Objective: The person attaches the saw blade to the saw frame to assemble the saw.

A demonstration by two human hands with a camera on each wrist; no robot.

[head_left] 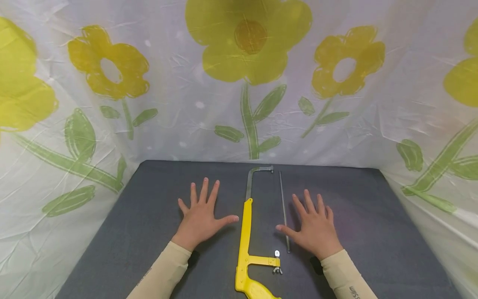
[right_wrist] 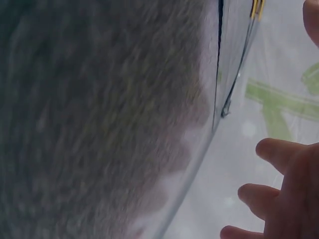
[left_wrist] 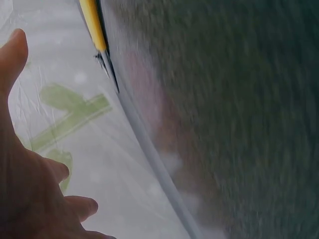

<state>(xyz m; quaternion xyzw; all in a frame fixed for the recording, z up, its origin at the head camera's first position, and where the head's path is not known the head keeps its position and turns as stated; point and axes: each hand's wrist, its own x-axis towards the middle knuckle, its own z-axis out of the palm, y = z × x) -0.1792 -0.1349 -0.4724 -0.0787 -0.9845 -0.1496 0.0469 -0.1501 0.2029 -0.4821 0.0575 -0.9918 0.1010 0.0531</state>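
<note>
A hacksaw frame [head_left: 244,228] with a yellow handle and a bent metal front arm lies on the dark table between the hands. Its lower crossbar carries a wing nut [head_left: 277,270]. To its right lies a thin, straight hacksaw blade [head_left: 284,207], detached from the frame. My left hand [head_left: 199,222] is spread left of the frame, thumb pointing toward the yellow part without holding it. On the other side, my right hand [head_left: 315,228] is spread too, its thumb over or beside the blade's lower half; contact cannot be told. Both wrist views show extended fingers with nothing gripped.
The dark grey table [head_left: 149,199] has its far edge against a white curtain [head_left: 171,124] printed with yellow flowers. The curtain also hangs along the left and right sides. The frame's handle end runs out of the head view at the bottom.
</note>
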